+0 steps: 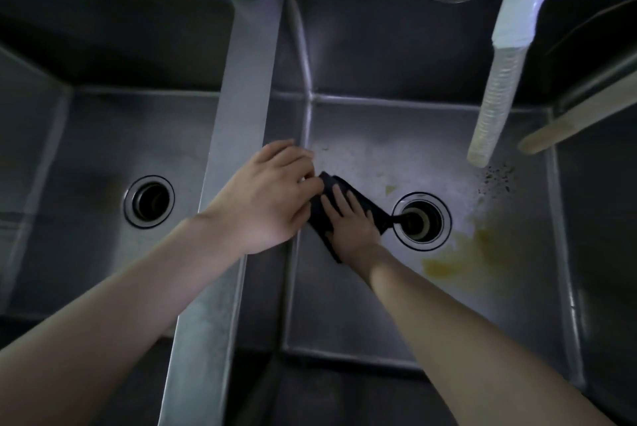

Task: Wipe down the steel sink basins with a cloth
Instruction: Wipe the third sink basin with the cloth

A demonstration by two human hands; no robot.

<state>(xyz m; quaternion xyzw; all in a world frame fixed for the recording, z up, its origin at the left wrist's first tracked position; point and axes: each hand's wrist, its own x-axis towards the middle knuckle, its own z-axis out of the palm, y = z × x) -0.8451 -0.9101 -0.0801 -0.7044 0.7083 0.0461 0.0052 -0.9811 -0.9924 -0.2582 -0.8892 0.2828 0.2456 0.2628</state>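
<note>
Steel sink basins fill the view, split by a flat divider (238, 115) that runs from 12 to 6 o'clock; the left basin (86, 150) lies untouched at 9 o'clock, and work is under way in the middle basin (379, 288). On its floor lies the dark cloth (374, 215), folded, just at 9 o'clock of the drain (421, 220), one corner reaching the drain's rim. The right hand (348, 222) lies flat on it, fingers straight and pressing down. The left hand (269, 194) reaches over the divider, fingers curled, and seems to pinch the cloth's far corner at 11 o'clock. A yellow stain (462, 253) spreads at 5 o'clock of the drain and dark specks (498, 176) sit at 1 o'clock, below a hanging hose (496, 98). To wipe well, I judge the palm should bear down evenly and sweep in overlapping passes toward the drain, crossing the stain and specks, with the cloth's corner kept out of the drain hole.
</note>
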